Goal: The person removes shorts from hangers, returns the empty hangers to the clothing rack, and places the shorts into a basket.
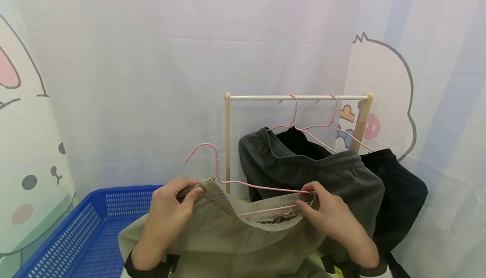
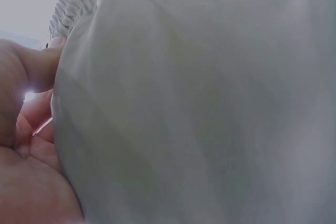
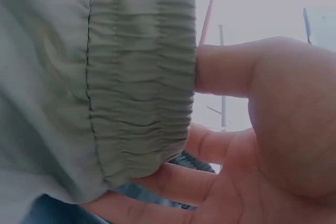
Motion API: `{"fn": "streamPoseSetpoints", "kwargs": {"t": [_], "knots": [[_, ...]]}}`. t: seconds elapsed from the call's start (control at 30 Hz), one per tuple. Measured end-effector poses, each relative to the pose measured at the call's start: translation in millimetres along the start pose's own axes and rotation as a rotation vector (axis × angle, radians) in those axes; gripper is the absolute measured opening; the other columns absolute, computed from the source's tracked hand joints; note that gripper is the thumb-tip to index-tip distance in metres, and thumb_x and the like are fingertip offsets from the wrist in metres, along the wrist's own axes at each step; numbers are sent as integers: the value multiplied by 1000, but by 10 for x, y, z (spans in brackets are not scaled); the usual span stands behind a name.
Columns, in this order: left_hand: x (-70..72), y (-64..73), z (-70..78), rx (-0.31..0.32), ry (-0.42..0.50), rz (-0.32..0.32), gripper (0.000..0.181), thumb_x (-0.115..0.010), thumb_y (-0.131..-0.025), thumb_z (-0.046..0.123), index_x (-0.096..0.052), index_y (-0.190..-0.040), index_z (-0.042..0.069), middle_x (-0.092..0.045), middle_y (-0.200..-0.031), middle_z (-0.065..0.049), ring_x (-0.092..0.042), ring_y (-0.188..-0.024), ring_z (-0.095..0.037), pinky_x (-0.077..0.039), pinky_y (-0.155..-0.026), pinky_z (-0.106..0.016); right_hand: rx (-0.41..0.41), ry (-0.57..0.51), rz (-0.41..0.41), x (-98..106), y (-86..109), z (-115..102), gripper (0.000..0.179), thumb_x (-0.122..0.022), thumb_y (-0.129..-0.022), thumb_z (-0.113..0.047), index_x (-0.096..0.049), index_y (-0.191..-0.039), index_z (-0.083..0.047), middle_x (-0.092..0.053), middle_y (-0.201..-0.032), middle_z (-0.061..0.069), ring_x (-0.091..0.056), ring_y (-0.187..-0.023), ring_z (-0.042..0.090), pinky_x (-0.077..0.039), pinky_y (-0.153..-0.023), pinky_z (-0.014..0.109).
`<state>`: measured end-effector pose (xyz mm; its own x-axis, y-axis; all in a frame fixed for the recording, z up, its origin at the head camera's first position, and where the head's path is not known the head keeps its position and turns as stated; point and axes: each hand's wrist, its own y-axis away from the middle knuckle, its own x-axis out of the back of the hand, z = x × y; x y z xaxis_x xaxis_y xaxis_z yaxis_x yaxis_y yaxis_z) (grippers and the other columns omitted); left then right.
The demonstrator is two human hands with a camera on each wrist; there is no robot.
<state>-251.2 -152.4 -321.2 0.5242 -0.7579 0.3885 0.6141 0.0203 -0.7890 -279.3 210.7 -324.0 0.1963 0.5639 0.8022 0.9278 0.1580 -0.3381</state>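
Khaki elastic-waist pants [image 1: 243, 244] hang between my two hands at the front of the head view, their leg length out of sight. A pink hanger [image 1: 247, 184] sits in the waistband, its hook rising at the left. My left hand [image 1: 168, 210] pinches the left side of the waistband between thumb and fingers. At the other side, my right hand [image 1: 334, 217] pinches the waistband [image 3: 142, 77] by the hanger's right end. Cloth [image 2: 184, 103] fills most of the left wrist view and covers the left fingertips. The hanger's left end is hidden inside the waistband.
Behind the hands stands a small rack with a white rail [image 1: 258, 98] and wooden posts. Dark grey pants [image 1: 303, 168] and black pants [image 1: 402, 193] hang there on pink hangers. A blue plastic basket [image 1: 95, 227] lies at the left. Printed curtains surround the area.
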Motion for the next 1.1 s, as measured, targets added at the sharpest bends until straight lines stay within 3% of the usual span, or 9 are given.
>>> {"fn": "streamPoseSetpoints", "kwargs": {"t": [0.17, 0.3, 0.5, 0.67, 0.77, 0.93, 1.03, 1.1], "knots": [[0, 3, -10, 7, -3, -4, 10, -81, -90, 10, -79, -99, 15, -74, -92, 4, -67, -77, -7, -55, -65, -26, 1, 2, -30, 9, 0, 23, 34, -71, -98, -40, -61, -119, -14, -73, -111, 1, -66, -87, 15, -53, -71, 39], [5, 8, -4, 16, -1, -17, 10, -80, -91, 12, -79, -100, 17, -74, -92, 5, -66, -77, -7, -54, -64, -26, -4, 11, -26, 4, 1, 17, 32, -72, -97, -40, -63, -115, -15, -73, -117, 3, -72, -101, 23, -56, -80, 48], [18, 12, 17, 30, 1, -37, 10, -78, -93, 14, -79, -102, 19, -73, -93, 6, -65, -77, -7, -53, -64, -27, -16, 4, -22, 9, 13, 2, 31, -73, -97, -40, -63, -113, -16, -72, -118, 2, -72, -102, 26, -57, -81, 49], [18, 14, 31, 33, 1, -43, 10, -78, -93, 13, -79, -102, 18, -73, -93, 5, -64, -77, -6, -53, -64, -26, 22, 3, 15, 2, -1, -9, 29, -73, -97, -37, -65, -114, -16, -74, -116, 3, -74, -99, 23, -58, -80, 49], [2, 22, 44, 34, 11, -58, 11, -78, -92, 12, -79, -102, 17, -72, -92, 5, -61, -73, -5, -51, -62, -26, 107, 36, 110, -65, -24, -62, 23, -78, -94, -30, -69, -110, -16, -75, -107, 1, -72, -95, 22, -57, -80, 47], [-77, 33, 79, 29, 56, -88, 12, -79, -91, 8, -78, -100, 16, -71, -90, 5, -57, -70, -3, -51, -60, -24, 357, 118, 362, -302, -24, -273, 21, -88, -84, -22, -72, -98, -18, -73, -92, -4, -64, -89, 23, -53, -77, 46], [-131, 39, 101, 8, 71, -91, 13, -80, -90, 7, -78, -99, 16, -72, -91, 6, -59, -73, -3, -53, -62, -24, 471, 92, 425, -444, -5, -405, 22, -87, -84, -20, -73, -101, -18, -73, -91, -6, -61, -84, 17, -53, -74, 39], [-157, 46, 113, -1, 74, -91, 13, -80, -90, 7, -78, -97, 17, -72, -91, 7, -60, -74, -3, -54, -63, -24, 504, 66, 424, -514, 2, -469, 22, -85, -87, -19, -73, -106, -19, -71, -91, -10, -57, -81, 11, -51, -72, 33]]}}
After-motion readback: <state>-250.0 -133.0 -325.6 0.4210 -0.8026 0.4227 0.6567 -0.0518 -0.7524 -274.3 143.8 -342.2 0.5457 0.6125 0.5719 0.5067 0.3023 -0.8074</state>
